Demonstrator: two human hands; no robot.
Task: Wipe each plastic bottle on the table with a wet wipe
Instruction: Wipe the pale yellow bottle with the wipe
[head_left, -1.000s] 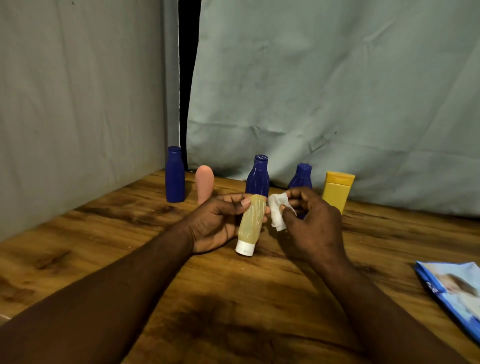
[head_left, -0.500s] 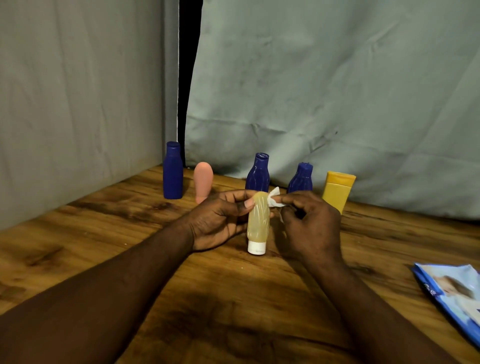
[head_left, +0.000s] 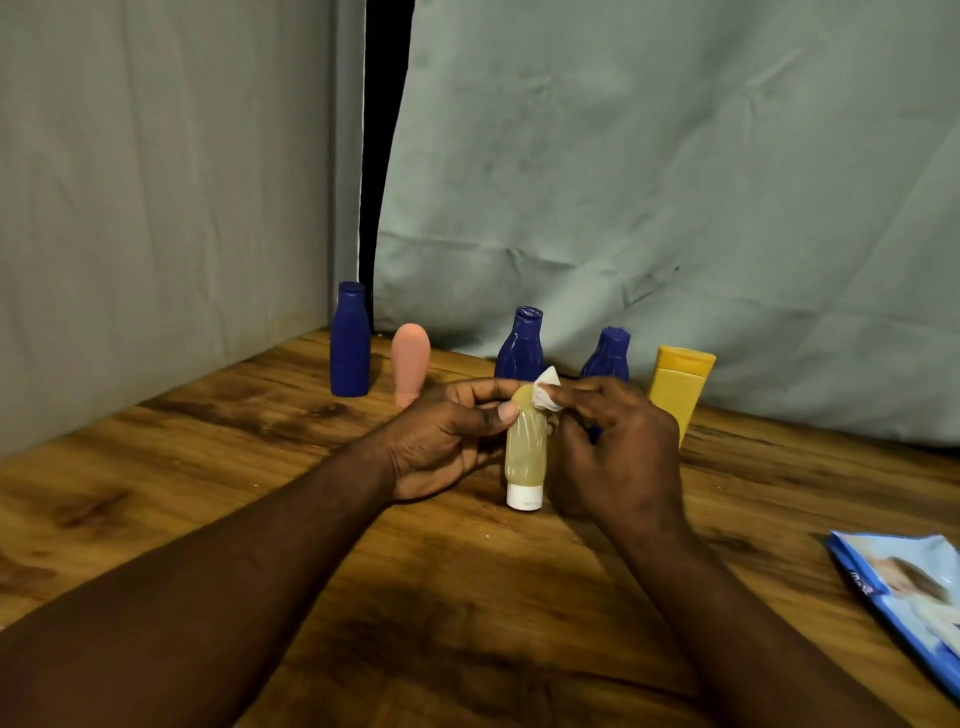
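With left hand (head_left: 441, 436) curled round the yellow bottle (head_left: 525, 452) and right hand (head_left: 618, 457) pinching the wipe (head_left: 546, 391) against its top, stroke down toward the cap (head_left: 524, 496) — turning between passes. Held over the table (head_left: 208, 467), at 6 o'clock of the middle blue bottle (head_left: 521, 340); long axis upright, white cap pointing to 6.

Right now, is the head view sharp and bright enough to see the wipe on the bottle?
Head view: dim, warm light, no glare; the wipe and the bottle read sharp; a soft shadow darkens the near table.
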